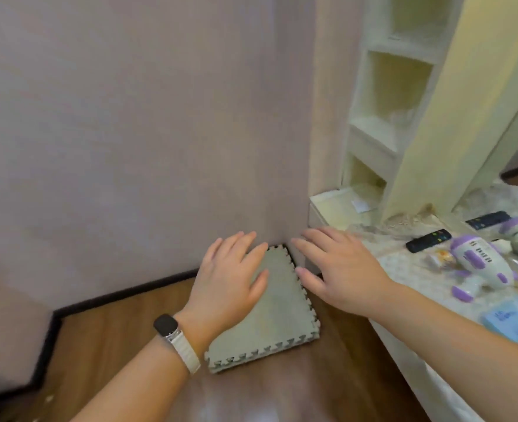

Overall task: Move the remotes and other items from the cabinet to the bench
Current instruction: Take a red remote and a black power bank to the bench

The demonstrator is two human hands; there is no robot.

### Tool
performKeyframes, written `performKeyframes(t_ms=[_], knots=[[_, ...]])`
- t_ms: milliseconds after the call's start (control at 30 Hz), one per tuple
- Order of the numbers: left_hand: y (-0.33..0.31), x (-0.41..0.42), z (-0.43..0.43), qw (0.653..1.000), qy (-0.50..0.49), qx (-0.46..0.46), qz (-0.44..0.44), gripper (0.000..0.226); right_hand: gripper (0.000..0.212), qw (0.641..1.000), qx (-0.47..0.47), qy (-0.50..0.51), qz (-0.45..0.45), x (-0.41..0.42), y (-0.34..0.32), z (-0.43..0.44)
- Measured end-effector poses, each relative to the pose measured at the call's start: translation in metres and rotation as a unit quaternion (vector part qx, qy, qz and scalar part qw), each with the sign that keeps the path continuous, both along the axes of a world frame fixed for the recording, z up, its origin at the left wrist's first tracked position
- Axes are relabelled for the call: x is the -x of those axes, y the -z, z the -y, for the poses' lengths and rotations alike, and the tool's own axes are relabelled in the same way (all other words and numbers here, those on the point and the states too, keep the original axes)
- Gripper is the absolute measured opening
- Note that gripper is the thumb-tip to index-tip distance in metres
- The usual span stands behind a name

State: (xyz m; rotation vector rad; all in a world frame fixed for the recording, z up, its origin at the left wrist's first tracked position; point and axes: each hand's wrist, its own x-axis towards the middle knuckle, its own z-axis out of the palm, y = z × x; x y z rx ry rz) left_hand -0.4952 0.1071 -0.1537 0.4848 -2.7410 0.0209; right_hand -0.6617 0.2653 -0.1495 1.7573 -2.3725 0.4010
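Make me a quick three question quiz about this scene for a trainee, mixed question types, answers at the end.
1. True or false: the left hand grips a black remote.
2. Which wrist wears the watch? A left, B right.
3. What lies on the floor beneath the hands?

Key: 1 false, both hands are open and empty, the right hand too. 2 A. 3 a stack of grey foam mats.

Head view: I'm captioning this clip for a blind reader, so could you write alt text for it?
Two empty, open hands, the left hand wearing a watch and the right hand, reach forward above a grey foam mat on a wood floor by a wall. To the right, a counter holds a black remote, a purple-and-white toy and a blue packet, below open shelves.
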Motion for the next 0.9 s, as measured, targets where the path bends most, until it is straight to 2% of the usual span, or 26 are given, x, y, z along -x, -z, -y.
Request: performKeyframes(t_ms=[200,433,633,900], knots=[[-0.006,-0.120,0.080,0.994,-0.105,0.012,-0.014,0.044,0.050,0.992,0.020,-0.122,-0.029,-0.089,-0.010,0.126],[-0.018,-0.227,0.123,0.972,-0.235,0.010,-0.014,0.048,0.050,0.969,0.043,-0.241,-0.047,-0.166,-0.028,0.224],[-0.020,-0.277,0.155,0.947,-0.321,0.001,-0.002,0.047,0.051,0.946,0.044,-0.319,-0.040,-0.205,-0.032,0.295],[-0.035,-0.301,0.225,0.908,-0.417,0.022,0.020,0.047,0.050,0.912,0.062,-0.405,-0.018,-0.237,-0.033,0.406]])
